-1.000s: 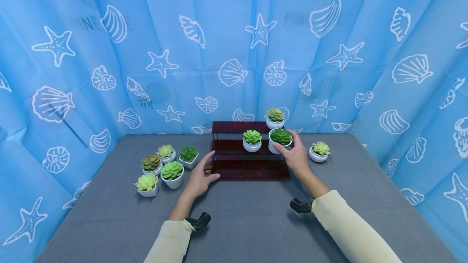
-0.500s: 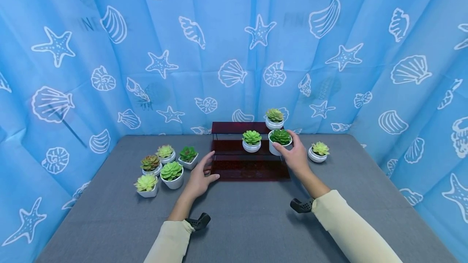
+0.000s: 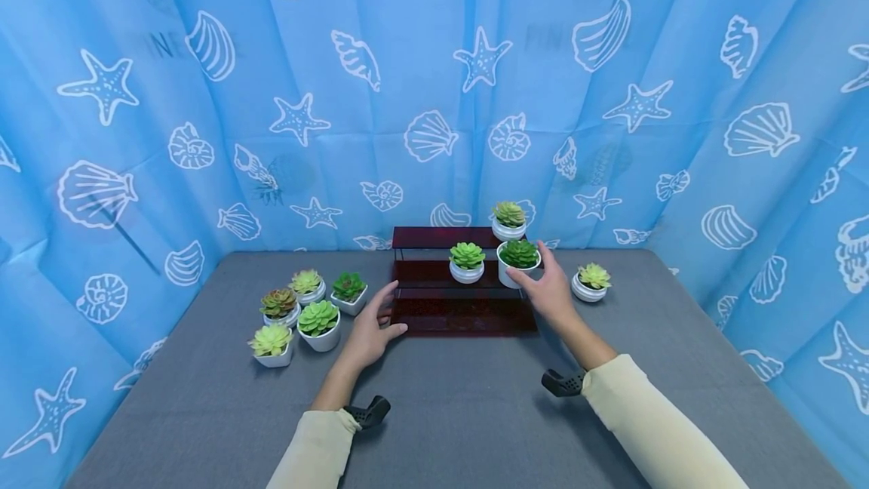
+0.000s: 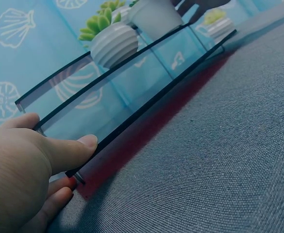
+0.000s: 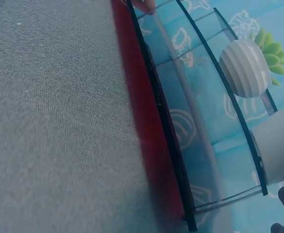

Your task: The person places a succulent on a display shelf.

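A dark red three-tier display rack point(image 3: 468, 315) with clear-looking shelves stands at the back of the table. My right hand point(image 3: 551, 289) pinches the white pot of a dark green succulent point(image 3: 519, 255) at the right end of the middle tier; in the right wrist view this pot point(image 5: 280, 141) stands close over the shelf edge. A bright green succulent point(image 3: 467, 261) in a ribbed white pot sits left of it. Another succulent point(image 3: 509, 219) stands on the top tier's right end. My left hand point(image 3: 370, 329) holds the rack's left end, its thumb point(image 4: 81, 148) against a front edge.
Several potted succulents point(image 3: 319, 323) cluster on the grey table left of my left hand. One more pale green succulent point(image 3: 592, 281) stands to the right of the rack. A blue shell-patterned curtain point(image 3: 380, 96) hangs right behind the table.
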{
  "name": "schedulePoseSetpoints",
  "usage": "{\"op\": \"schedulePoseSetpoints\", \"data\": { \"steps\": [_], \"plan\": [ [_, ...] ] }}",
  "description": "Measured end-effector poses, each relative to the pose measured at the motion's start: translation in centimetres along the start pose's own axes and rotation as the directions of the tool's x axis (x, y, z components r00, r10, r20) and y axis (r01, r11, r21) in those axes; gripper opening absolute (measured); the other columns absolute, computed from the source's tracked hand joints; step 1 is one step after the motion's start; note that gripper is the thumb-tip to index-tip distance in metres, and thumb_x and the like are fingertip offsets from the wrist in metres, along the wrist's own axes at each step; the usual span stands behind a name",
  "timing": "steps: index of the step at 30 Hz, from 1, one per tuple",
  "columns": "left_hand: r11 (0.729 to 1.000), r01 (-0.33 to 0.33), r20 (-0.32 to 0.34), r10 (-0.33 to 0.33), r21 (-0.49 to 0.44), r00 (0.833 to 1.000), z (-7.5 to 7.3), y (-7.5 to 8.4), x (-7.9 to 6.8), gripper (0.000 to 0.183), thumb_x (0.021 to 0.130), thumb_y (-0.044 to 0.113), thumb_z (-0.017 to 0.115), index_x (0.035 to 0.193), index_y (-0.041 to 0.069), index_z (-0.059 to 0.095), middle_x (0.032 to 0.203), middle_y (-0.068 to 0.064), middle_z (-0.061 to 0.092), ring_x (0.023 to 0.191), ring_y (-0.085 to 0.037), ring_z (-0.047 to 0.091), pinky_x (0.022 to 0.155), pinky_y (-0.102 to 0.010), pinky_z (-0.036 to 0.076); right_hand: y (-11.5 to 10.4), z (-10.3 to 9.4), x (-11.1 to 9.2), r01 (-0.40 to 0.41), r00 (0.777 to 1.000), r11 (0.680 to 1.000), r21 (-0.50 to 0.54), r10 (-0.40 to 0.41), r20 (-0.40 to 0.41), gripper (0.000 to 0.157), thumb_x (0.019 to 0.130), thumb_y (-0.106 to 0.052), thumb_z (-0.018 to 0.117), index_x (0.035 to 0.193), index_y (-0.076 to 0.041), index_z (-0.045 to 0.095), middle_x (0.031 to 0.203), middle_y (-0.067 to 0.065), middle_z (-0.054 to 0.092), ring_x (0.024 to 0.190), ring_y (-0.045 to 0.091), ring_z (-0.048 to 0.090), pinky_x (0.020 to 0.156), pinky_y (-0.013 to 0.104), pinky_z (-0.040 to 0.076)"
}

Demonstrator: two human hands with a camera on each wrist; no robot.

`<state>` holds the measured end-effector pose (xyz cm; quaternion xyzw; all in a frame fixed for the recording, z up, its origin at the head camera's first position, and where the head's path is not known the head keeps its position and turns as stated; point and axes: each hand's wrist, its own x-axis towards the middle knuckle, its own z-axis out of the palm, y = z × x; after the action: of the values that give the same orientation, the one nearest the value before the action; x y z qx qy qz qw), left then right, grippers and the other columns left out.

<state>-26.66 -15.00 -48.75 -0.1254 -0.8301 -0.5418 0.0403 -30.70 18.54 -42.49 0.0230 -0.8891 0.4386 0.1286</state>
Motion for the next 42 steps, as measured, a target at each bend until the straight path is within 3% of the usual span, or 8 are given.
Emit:
{"op": "schedulePoseSetpoints", "data": {
  "steps": [6,13,19,22,31,37,42],
  "plan": [
    [1.0,-0.004,-0.002,0.004,0.007,1.0,0.1,0.0,0.0,0.077,0.086,0.0,0.072,0.152,0.018,0.035,0.144,-0.019,0.044,0.125,-0.033,0.048,0.101,-0.047,0.043,0.4,-1.4,-0.7,0.145,0.988,0.988,-0.057,-0.148,-0.047,0.091,0.084,-0.034,0.077,0.151,0.001,0.026,0.143,0.025,0.042,0.132,0.045,0.031,0.107,0.058,0.025],
    [1.0,-0.008,-0.001,0.008,-0.002,1.0,0.0,-0.1,0.0,0.077,0.086,0.0,0.072,0.151,0.017,0.035,0.144,-0.019,0.044,0.126,-0.033,0.048,0.101,-0.048,0.042,1.5,-3.5,-0.7,0.296,0.924,0.934,-0.198,-0.333,-0.188,0.087,0.075,-0.024,0.085,0.144,0.002,0.038,0.14,0.028,0.043,0.127,0.048,0.034,0.104,0.06,0.027],
    [1.0,-0.004,-0.001,0.004,0.0,1.0,0.0,-0.1,0.0,0.076,0.087,0.0,0.071,0.152,0.017,0.035,0.145,-0.019,0.044,0.126,-0.034,0.048,0.102,-0.049,0.042,3.2,-4.8,-0.1,0.334,0.881,0.904,-0.269,-0.4,-0.252,0.091,0.07,-0.018,0.088,0.143,0.004,0.039,0.141,0.028,0.042,0.128,0.047,0.034,0.106,0.06,0.025],
    [1.0,-0.004,-0.003,0.004,0.0,1.0,0.1,-0.1,0.0,0.077,0.087,0.0,0.072,0.152,0.018,0.035,0.144,-0.019,0.044,0.126,-0.033,0.048,0.102,-0.049,0.042,4.3,-5.2,0.1,0.312,0.883,0.912,-0.265,-0.382,-0.273,0.094,0.069,-0.017,0.089,0.144,0.003,0.037,0.144,0.028,0.038,0.131,0.046,0.031,0.109,0.059,0.022],
    [0.999,-0.037,-0.005,0.037,-0.015,0.999,0.0,0.0,-0.2,0.078,0.086,-0.001,0.072,0.152,0.015,0.035,0.143,-0.021,0.045,0.124,-0.035,0.049,0.1,-0.05,0.043,6.5,-5.8,0.0,0.153,0.93,0.957,-0.247,-0.224,-0.29,0.095,0.076,-0.02,0.085,0.149,0.0,0.029,0.151,0.025,0.03,0.138,0.043,0.023,0.112,0.059,0.017],
    [0.999,-0.036,-0.005,0.036,-0.009,0.999,0.0,0.1,-0.2,0.077,0.086,0.0,0.071,0.152,0.016,0.035,0.143,-0.021,0.045,0.124,-0.035,0.049,0.1,-0.05,0.043,7.3,-5.9,0.0,-0.023,0.959,0.984,-0.178,-0.029,-0.283,0.098,0.081,-0.024,0.081,0.153,-0.001,0.019,0.153,0.027,0.024,0.14,0.044,0.02,0.113,0.058,0.017],
    [1.0,-0.026,-0.008,0.026,-0.006,1.0,0.0,0.1,-0.1,0.077,0.086,-0.001,0.072,0.152,0.017,0.035,0.143,-0.021,0.045,0.125,-0.035,0.048,0.101,-0.049,0.043,8.2,-5.9,0.0,-0.169,0.955,0.976,-0.138,0.127,-0.268,0.1,0.084,-0.032,0.077,0.155,-0.002,0.011,0.153,0.029,0.022,0.14,0.046,0.019,0.112,0.059,0.018]
  ]
}}
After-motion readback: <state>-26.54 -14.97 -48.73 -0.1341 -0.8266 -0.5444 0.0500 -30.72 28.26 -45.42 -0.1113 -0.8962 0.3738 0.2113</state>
